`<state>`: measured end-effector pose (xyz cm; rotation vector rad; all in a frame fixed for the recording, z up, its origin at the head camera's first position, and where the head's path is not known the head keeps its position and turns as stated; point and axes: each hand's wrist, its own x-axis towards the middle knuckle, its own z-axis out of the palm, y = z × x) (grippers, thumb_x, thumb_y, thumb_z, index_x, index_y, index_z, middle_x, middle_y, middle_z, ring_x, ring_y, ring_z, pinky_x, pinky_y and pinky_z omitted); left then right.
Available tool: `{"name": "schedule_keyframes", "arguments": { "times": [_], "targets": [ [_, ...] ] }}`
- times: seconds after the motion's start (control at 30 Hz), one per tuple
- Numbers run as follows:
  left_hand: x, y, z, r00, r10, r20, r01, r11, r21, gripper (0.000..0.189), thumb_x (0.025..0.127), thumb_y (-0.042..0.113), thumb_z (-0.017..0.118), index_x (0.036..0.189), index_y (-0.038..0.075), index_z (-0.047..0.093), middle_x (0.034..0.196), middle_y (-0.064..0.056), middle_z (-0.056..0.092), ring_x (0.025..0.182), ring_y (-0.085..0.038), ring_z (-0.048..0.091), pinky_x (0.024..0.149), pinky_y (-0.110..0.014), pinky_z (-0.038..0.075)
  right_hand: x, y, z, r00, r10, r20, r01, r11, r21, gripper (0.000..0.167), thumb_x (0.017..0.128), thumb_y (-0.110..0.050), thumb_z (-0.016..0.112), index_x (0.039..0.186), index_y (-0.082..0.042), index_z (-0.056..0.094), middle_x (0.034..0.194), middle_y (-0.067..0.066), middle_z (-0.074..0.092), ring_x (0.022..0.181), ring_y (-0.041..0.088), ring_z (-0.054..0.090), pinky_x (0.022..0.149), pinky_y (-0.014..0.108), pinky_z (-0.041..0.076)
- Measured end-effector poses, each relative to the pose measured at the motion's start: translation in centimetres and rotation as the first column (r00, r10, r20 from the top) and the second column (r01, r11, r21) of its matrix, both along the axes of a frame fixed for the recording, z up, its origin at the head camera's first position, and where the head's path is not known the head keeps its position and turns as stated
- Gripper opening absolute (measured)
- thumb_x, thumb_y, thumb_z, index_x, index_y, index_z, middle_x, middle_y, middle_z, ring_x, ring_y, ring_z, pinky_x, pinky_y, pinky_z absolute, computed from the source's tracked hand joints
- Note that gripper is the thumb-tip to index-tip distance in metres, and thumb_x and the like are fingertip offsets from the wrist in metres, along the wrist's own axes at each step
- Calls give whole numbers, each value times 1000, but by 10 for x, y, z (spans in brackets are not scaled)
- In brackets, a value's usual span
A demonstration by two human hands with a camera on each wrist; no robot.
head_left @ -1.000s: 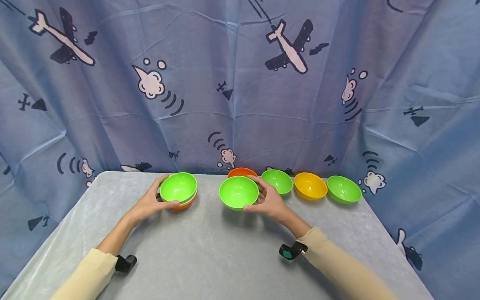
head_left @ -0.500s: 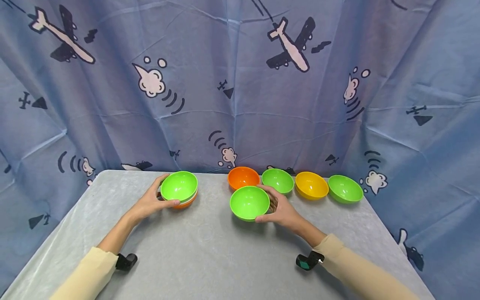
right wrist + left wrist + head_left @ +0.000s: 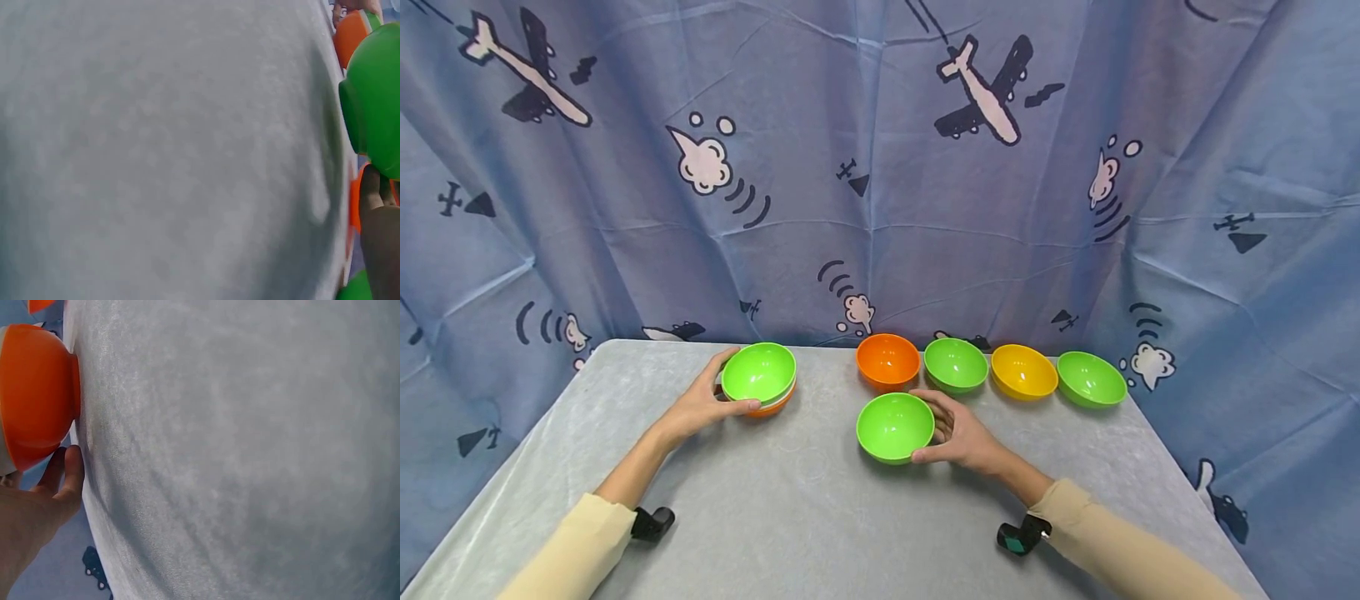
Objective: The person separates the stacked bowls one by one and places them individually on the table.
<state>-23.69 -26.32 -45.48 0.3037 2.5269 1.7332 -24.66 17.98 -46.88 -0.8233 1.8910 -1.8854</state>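
Observation:
At the left, a stack of bowls has a green bowl [image 3: 758,373] on top, a white rim under it and an orange bowl [image 3: 39,394] at the bottom. My left hand [image 3: 702,402] grips the stack from its left side, thumb at the front and fingers behind. Near the middle of the table, my right hand [image 3: 958,433] holds another green bowl [image 3: 895,428] by its right side, opening upward. The right wrist view shows the underside of this green bowl [image 3: 378,103] close over the table, fingers against its wall.
Along the table's back edge stand an orange bowl [image 3: 887,362], a green bowl [image 3: 956,365], a yellow bowl [image 3: 1023,372] and a green bowl [image 3: 1091,379] in a row. A blue patterned curtain [image 3: 790,167] hangs behind the grey-covered table [image 3: 805,525].
My right hand has brought its green bowl toward the front and slightly right, uncovering the orange bowl behind. The left hand and its stack have stayed in place.

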Motion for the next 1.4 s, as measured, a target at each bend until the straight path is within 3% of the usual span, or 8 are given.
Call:
{"name": "schedule_keyframes", "arguments": {
  "times": [0.47, 0.8, 1.1, 1.27, 1.4],
  "targets": [
    [0, 0, 3, 1000, 12, 28, -11, 999, -36, 106, 85, 24, 85, 163, 12, 13, 159, -21, 22, 131, -51, 42, 104, -58, 37, -5, -5, -5, 999, -15, 48, 15, 1000, 0, 99, 73, 5, 90, 153, 4, 32, 154, 21, 39, 138, 28, 42, 108, 33, 40],
    [-1, 0, 1, 1000, 9, 24, -8, 1000, -25, 106, 85, 22, 85, 163, 12, 14, 158, -21, 24, 130, -50, 44, 104, -57, 38, -11, -1, -8, 999, 17, 48, -18, 1000, 16, 101, 73, 6, 89, 154, 5, 28, 156, 23, 33, 143, 36, 33, 109, 33, 37],
    [0, 1, 0, 1000, 13, 16, -13, 1000, -16, 106, 85, 21, 86, 162, 11, 15, 157, -21, 26, 130, -49, 44, 105, -57, 37, -11, 8, -3, 998, 24, -50, -19, 995, 100, 94, 78, 3, 87, 154, 5, 31, 156, 20, 36, 143, 35, 35, 112, 35, 34],
    [1, 1, 1, 1000, 4, 15, -4, 1000, -11, 108, 85, 21, 86, 163, 11, 12, 160, -22, 22, 134, -52, 40, 106, -59, 36, -9, 17, 8, 988, -17, -152, 37, 991, 132, 84, 83, 0, 84, 152, 5, 36, 154, 24, 38, 142, 40, 34, 112, 47, 34],
    [3, -2, 0, 1000, -5, 10, 5, 1000, 5, 108, 84, 17, 86, 163, 11, 13, 161, -21, 19, 136, -52, 37, 105, -59, 37, -10, 23, 13, 972, -86, -220, 107, 990, 90, 68, 87, 4, 78, 145, 10, 44, 147, 29, 44, 136, 51, 37, 108, 48, 40]
  ]
}}
